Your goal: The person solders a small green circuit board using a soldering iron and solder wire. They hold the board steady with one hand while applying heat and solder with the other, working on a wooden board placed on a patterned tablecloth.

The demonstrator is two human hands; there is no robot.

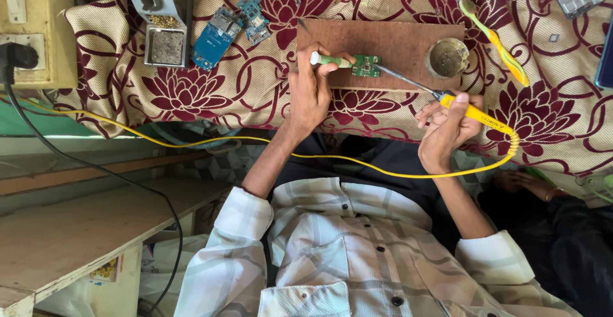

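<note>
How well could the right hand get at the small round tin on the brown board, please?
Probably yes: the small round tin sits on the brown board just beyond the right hand, with nothing between them, though that hand is gripping the yellow soldering iron.

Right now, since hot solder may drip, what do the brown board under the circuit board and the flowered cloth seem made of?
The brown board under the circuit board looks like hardboard or pressed wood: matte, flat, evenly brown. The cloth looks like woven upholstery fabric: coarse beige weave, maroon flowers, draped over the edge. Neither is certain.
</note>
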